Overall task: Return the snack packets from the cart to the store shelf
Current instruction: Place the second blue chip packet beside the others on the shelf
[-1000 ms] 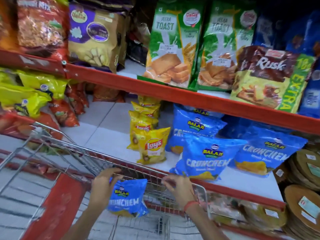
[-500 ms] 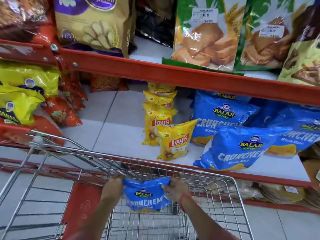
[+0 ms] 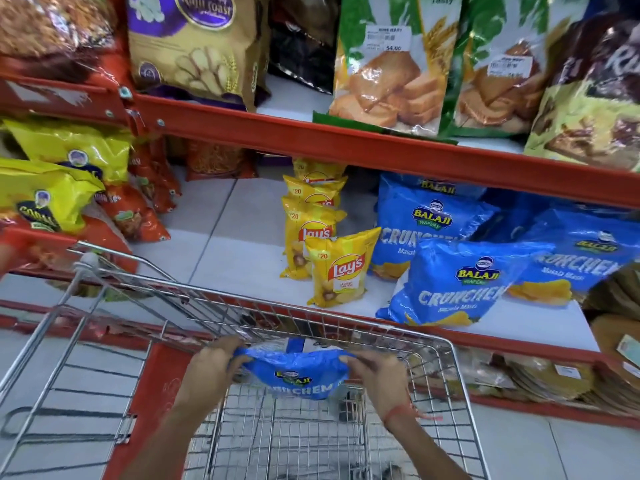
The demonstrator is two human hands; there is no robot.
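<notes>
Red-edged store shelving fills the background, with the middle shelf [image 3: 242, 258] as the landmark: a white board behind a red front lip. On that shelf, toward its centre, a row of yellow Lay's packets [image 3: 341, 268] stands upright, one behind another; the rearmost are half hidden under the shelf above. Just beside them on the right lie large blue Balaji Crunchem bags [image 3: 460, 282], leaning on each other, the far right one cut off by the frame edge. At the shelf's left end, yellow and orange packets [image 3: 62, 188] pile up, partly cropped.

Below and in front of the shelf lip stands my wire cart [image 3: 311, 438], its far rim near the lip. Over the cart, below the lip, I hold a small blue Crunchem packet [image 3: 294, 374]. My left hand [image 3: 211, 365] pinches its upper left corner; my right hand [image 3: 377, 372] pinches its upper right corner, fingers curled tight on the crimped top edge. The packet sags between them; its print is blurred and its lower edge is hard to separate from the cart wires. A red thread [image 3: 405, 410] circles my right wrist. Toast and rusk bags [image 3: 388, 71] on the board above are cut off at the top.
</notes>
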